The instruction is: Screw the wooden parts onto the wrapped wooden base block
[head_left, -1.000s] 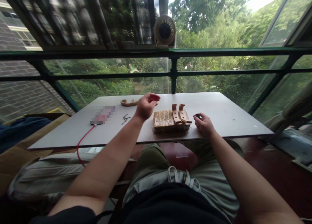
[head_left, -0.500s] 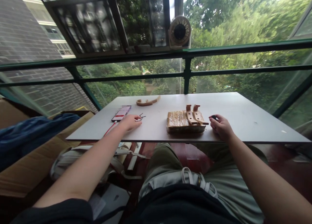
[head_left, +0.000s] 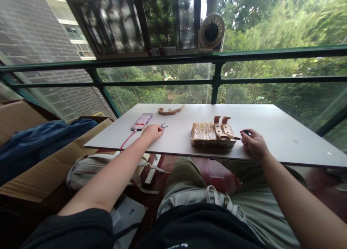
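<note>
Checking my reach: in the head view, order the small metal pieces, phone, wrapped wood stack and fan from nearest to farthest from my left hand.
1. small metal pieces, at the tip of the left hand.
2. phone, just beyond, leftward.
3. wrapped wood stack, off to the right.
4. fan, high up, far ahead.

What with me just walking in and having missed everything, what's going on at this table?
A seated person has both hands on a white table. The left hand lies by some small metal bits, near a phone on a red cable; whether it grips them is unclear. The right hand pinches a small black thing beside a flat wrapped pack with two wooden brackets on top. A curved wooden piece lies farther back.
</note>
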`<state>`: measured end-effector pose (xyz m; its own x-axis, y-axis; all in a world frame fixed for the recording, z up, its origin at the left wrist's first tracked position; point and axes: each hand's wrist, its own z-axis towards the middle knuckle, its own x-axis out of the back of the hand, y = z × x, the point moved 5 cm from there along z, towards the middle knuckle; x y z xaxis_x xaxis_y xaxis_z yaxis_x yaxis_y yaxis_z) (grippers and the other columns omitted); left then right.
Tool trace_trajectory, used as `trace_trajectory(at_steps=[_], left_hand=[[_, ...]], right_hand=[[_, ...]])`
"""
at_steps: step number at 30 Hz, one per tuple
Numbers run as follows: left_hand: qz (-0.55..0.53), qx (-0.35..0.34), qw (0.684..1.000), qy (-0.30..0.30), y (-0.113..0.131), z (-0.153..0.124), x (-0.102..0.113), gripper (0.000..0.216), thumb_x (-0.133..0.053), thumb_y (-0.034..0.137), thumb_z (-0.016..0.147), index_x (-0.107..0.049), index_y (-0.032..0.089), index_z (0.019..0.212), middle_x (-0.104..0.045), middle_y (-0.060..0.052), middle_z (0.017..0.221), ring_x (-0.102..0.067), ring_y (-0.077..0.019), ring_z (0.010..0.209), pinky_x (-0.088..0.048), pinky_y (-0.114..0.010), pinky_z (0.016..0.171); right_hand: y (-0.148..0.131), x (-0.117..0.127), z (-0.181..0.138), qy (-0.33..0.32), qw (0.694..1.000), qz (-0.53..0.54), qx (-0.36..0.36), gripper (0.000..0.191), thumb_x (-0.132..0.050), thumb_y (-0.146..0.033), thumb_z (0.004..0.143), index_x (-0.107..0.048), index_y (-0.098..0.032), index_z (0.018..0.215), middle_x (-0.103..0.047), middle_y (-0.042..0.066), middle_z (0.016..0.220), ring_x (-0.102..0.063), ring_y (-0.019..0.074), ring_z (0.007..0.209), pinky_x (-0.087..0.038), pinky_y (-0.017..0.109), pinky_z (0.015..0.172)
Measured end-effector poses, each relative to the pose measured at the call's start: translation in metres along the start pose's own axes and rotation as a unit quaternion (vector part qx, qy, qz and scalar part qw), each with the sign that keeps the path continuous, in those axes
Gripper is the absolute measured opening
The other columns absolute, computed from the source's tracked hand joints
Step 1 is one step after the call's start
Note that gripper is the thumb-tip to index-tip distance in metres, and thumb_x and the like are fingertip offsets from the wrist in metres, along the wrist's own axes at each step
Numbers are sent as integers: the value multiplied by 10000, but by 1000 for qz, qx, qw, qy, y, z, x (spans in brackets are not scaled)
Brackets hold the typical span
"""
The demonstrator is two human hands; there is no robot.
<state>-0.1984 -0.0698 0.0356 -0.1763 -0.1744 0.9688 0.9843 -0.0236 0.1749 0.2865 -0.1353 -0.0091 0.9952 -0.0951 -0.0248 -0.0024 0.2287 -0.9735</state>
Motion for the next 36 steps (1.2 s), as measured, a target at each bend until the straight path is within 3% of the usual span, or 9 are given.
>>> trace_trajectory(at_steps=[4,8,13,17,21,25,30,36], left_hand=[[13,9,1000,-4,10,-1,-1,187,-551,319,748,-688,218,826,-723,-82,930,-640,-241,841,-455,-302,727],[-77,-10,995,59,41,-10,6,253,-465,340,833,-626,186,952,-697,-97,940,-628,-236,853,-459,-316,737],[-226,-140,959,100,125,-30,31,271,-470,389,861,-623,184,947,-679,-51,848,-609,-187,770,-473,-291,712],[-348,-250,902,62,196,-38,41,255,-516,343,850,-649,159,966,-688,-64,901,-620,-170,812,-496,-277,742],[-391,-305,868,16,240,-33,32,202,-535,244,839,-682,157,948,-694,-66,929,-633,-160,852,-511,-279,803],[-351,-347,869,27,258,-30,24,209,-529,195,838,-721,186,922,-676,-65,960,-623,-154,876,-499,-290,856],[-369,-307,877,2,257,-28,14,243,-587,242,807,-642,164,1031,-684,-52,863,-633,-137,769,-529,-268,741],[-373,-308,875,0,256,-20,3,168,-640,277,767,-648,158,886,-700,-47,823,-650,-142,741,-538,-267,706]], right_hand=[[-1,0,0,1,1000,-1,-4,327,-649,-436,791,-535,-192,976,-428,-72,472,-313,64,352,-234,196,323],[-3,1,0,2,1000,10,-7,346,-656,-446,778,-527,-189,970,-429,-74,467,-302,62,350,-222,194,317],[-3,1,2,5,1000,22,-2,336,-660,-437,771,-516,-193,950,-413,-83,456,-298,64,354,-224,193,313],[-3,2,3,3,1000,27,5,326,-654,-428,779,-515,-193,957,-407,-84,461,-296,62,369,-222,187,318],[-4,2,3,3,1000,26,6,317,-649,-425,783,-514,-194,955,-415,-83,460,-298,62,359,-223,190,317],[-5,3,2,3,1000,22,8,315,-641,-427,790,-509,-193,954,-423,-84,455,-300,60,338,-219,193,313],[-4,4,3,1,1000,22,13,321,-638,-439,792,-510,-194,955,-430,-84,452,-298,58,329,-217,192,311],[-4,4,4,2,1000,25,12,344,-646,-457,780,-508,-197,958,-426,-88,442,-291,57,323,-210,187,306]])
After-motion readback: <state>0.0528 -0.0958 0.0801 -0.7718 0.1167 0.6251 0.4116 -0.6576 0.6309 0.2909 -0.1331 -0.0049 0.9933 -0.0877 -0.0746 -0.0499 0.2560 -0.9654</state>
